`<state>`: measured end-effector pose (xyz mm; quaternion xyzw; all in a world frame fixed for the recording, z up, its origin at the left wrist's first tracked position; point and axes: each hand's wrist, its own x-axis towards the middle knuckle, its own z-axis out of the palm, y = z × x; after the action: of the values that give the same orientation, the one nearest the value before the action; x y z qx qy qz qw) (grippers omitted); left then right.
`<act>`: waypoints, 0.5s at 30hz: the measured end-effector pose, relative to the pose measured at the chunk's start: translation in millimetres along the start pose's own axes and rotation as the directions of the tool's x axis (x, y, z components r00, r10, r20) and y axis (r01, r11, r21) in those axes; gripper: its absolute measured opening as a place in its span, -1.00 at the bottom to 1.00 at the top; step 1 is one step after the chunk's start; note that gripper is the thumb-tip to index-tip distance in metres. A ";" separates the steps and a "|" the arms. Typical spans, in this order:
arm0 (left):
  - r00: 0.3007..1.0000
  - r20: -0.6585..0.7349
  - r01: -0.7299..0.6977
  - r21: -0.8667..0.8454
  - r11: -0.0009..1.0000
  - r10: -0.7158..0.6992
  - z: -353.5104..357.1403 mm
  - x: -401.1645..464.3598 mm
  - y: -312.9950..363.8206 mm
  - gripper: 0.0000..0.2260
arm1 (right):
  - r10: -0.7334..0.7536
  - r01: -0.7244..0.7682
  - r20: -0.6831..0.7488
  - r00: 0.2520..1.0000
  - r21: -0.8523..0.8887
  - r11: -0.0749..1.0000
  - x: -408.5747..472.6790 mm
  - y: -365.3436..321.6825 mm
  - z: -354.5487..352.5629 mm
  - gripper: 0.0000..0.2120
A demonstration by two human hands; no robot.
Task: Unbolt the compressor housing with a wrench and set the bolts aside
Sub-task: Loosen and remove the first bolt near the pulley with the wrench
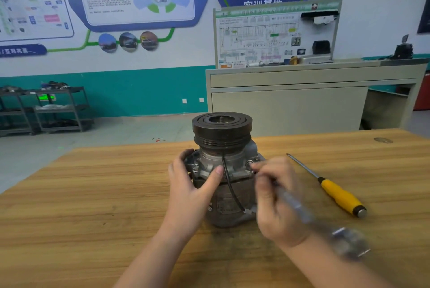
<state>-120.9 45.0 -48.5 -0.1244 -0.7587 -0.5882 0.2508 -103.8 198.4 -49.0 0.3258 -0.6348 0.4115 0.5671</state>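
Observation:
The compressor [223,166] stands upright on the wooden table [93,194], its dark pulley on top and a black wire running down its front. My left hand [193,185] grips the housing from the left, thumb pressed on the front flange. My right hand [277,201] holds a metal wrench [302,211], which is motion-blurred and slants down to the lower right. Its upper end sits at a bolt [250,162] on the right side of the flange. The wrench head itself is hidden by my fingers.
A yellow-handled screwdriver [337,194] lies on the table to the right of the compressor. Behind the table stand a grey cabinet [288,101] with a wiring display board and black shelf carts [55,108] at far left.

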 end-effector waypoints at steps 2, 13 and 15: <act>1.000 0.002 0.005 -0.006 1.000 -0.005 0.3 -0.1 -0.3 -0.29 | 0.331 -0.268 -0.180 0.927 0.302 0.915 5.1 0.3 2.5 -0.88; 1.000 0.023 0.014 -0.002 1.000 -0.014 -0.1 1.5 -0.4 -0.33 | 0.892 -0.578 -0.144 0.429 0.714 0.394 42.7 27.8 -18.4 -0.85; 1.000 0.022 0.012 0.008 1.000 -0.012 0.0 2.0 -1.7 -0.36 | 0.776 -0.572 -0.269 0.570 0.548 0.610 40.4 21.8 -17.0 -0.87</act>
<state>-123.4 44.3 -48.8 -0.1256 -0.7644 -0.5854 0.2392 -121.2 225.5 -12.0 0.0464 -0.4493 0.7875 0.4192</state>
